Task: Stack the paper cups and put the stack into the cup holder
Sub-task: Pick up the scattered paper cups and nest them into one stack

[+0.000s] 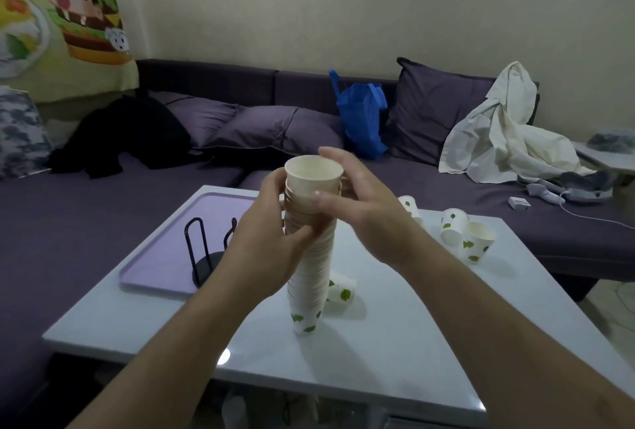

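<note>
I see a tall stack of paper cups (311, 257) standing upright on the white table (395, 342), its base at about the middle of the tabletop and its open top cup raised toward the sofa side. My left hand (271, 239) grips the stack's upper part from its nine o'clock side, fingers curled round the cup walls and the thumb across the front. My right hand (364, 202) sits at the stack's three o'clock, fingers mostly straight and spread, the thumb lying against the top cup's wall and the fingertips reaching past the rim at twelve o'clock; it wraps nothing. One loose cup (340, 293) lies tipped on the table just beside the stack's base at two o'clock. A cluster of loose cups (464, 233) rests near the table's far right edge, at about two o'clock from the stack, and another cup (409, 205) peeks out behind my right wrist. The black wire cup holder (206, 253) stands on a lilac tray (161, 257) at the stack's nine o'clock, well apart from it. Beyond the table at twelve o'clock, a blue bag (362, 116) sits on the purple sofa (292, 126).
</note>
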